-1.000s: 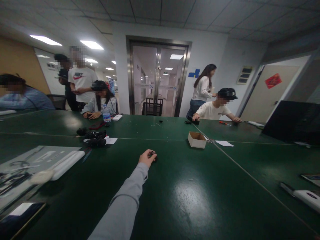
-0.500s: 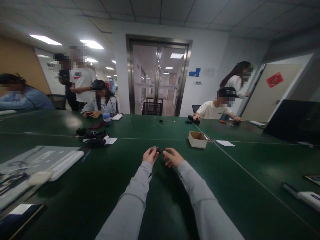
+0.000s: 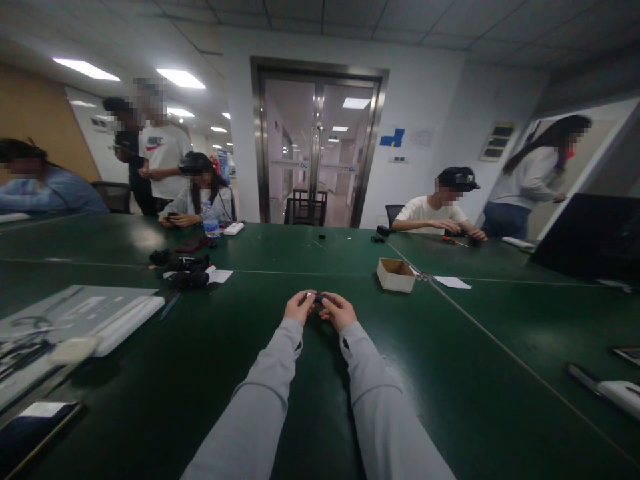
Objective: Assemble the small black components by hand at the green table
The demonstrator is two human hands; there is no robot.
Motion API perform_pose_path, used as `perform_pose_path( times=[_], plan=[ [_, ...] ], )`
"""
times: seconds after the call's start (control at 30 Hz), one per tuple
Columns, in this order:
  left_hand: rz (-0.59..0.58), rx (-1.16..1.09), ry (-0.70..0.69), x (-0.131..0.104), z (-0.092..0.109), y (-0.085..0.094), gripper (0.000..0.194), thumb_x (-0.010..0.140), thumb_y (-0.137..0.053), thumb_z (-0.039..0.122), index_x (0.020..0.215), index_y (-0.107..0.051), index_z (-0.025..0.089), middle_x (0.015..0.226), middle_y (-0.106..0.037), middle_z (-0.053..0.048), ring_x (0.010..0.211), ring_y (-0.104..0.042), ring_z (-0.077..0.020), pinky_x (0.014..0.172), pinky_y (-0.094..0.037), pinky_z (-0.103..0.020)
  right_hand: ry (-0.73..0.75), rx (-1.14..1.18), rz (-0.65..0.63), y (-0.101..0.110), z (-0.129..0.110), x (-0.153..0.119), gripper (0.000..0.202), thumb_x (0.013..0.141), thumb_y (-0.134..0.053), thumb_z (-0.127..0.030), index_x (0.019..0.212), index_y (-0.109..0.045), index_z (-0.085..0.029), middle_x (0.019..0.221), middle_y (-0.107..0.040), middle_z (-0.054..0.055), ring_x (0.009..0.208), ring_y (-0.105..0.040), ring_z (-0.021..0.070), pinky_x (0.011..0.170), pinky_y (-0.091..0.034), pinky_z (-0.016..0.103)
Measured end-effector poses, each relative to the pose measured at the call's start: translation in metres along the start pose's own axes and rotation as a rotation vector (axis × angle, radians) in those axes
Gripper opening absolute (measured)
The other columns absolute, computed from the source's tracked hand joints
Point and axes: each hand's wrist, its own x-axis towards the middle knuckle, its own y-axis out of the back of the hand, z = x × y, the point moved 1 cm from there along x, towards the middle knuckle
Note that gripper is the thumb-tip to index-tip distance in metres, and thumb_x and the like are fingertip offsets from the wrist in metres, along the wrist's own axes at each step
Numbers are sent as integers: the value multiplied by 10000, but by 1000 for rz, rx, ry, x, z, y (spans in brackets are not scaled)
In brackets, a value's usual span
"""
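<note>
Left grip (image 3: 299, 308): pinches a small black piece (image 3: 319, 298), left of the open box (image 3: 395, 283)
Right grip (image 3: 340, 311): apparently pinches its other end
Counter (image 3: 450, 373): green, under the open box

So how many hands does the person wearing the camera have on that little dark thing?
2: the left hand at the left of the small dark object, the right hand at its right. Some fingertips may be hidden.

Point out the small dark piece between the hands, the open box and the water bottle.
Small dark piece (image 3: 319, 297): head view, its visible middle.
Open box (image 3: 395, 282): head view, wall facing the camera.
Water bottle (image 3: 211, 227): head view, on its label.
</note>
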Motion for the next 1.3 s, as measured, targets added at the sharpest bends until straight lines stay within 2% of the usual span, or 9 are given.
perform_pose_path(
  times=[0.13, 0.23, 0.4, 0.57, 0.77, 1.3],
  plan=[
    [52, 46, -73, -1, 1, 5, 393, 590, -684, 345, 910, -589, 138, 737, -588, -33, 600, -546, -93, 494, -415, -170, 18, -2, -19, -1, 0, -2, 470, 512, -764, -320, 900, -571, -139, 631, -621, 28, 430, -559, 118, 386, -468, 187],
    [80, 53, -115, 1, -1, 7, 353, 592, -674, 310, 887, -588, 137, 746, -600, -45, 663, -563, -114, 544, -432, -187, 28, 16, -19, -1, -2, -3, 472, 517, -763, -326, 905, -567, -143, 626, -621, 27, 434, -561, 118, 390, -468, 186],
    [66, 56, -144, 6, -8, 8, 348, 552, -702, 299, 842, -613, 128, 809, -635, -75, 761, -585, -151, 694, -463, -255, 17, 8, -18, 0, -1, -2, 510, 498, -773, -341, 918, -568, -136, 626, -622, 30, 430, -561, 121, 389, -466, 193],
    [42, 83, -167, 4, -5, 11, 339, 555, -712, 295, 836, -627, 125, 807, -653, -85, 756, -604, -165, 750, -472, -295, 35, -11, -30, 1, 1, 0, 509, 498, -773, -348, 916, -582, -131, 610, -620, 30, 439, -562, 124, 399, -465, 199],
    [13, 224, -171, 0, 3, 18, 291, 577, -698, 311, 793, -642, 125, 735, -656, -77, 672, -608, -160, 683, -487, -284, 62, -67, -61, 4, 5, 0, 503, 520, -763, -367, 926, -596, -123, 629, -624, 42, 468, -566, 125, 419, -464, 206],
    [19, 286, -105, -1, 4, 20, 286, 600, -657, 366, 722, -627, 109, 597, -622, -51, 539, -563, -122, 547, -447, -228, 76, -122, -84, 5, 5, 0, 490, 542, -743, -363, 947, -605, -125, 638, -610, 34, 493, -569, 132, 453, -471, 225]
  ],
)
